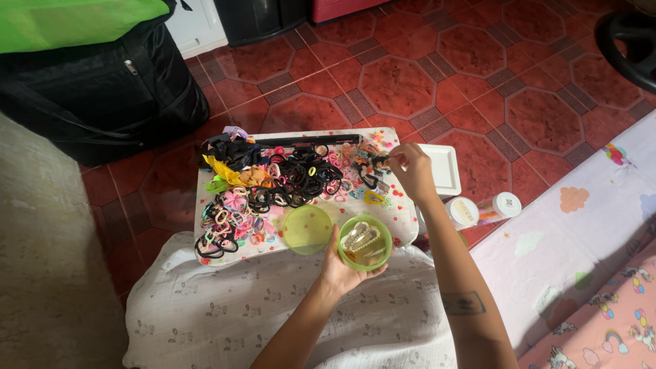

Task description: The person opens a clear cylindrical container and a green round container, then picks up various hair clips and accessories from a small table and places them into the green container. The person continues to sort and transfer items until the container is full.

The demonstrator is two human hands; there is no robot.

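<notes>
My left hand (343,272) cups a small round green container (365,243) from below, near the front edge of a low table (403,220); pale hair clips lie inside it. Its green lid (307,229) lies flat just to the left. My right hand (410,169) reaches over the table's right side, fingertips pinched on a small dark hair accessory (380,162) at the edge of the pile. A heap of hair ties, scrunchies and clips (273,184) in black, pink, yellow and orange covers most of the patterned tabletop.
A white square tray (444,169) sits right of the table, with two small white-capped jars (465,210) on the red tiled floor (396,82). A black bag (102,89) stands at the back left. Patterned bedding (588,273) lies to the right, white cloth (225,307) over my lap.
</notes>
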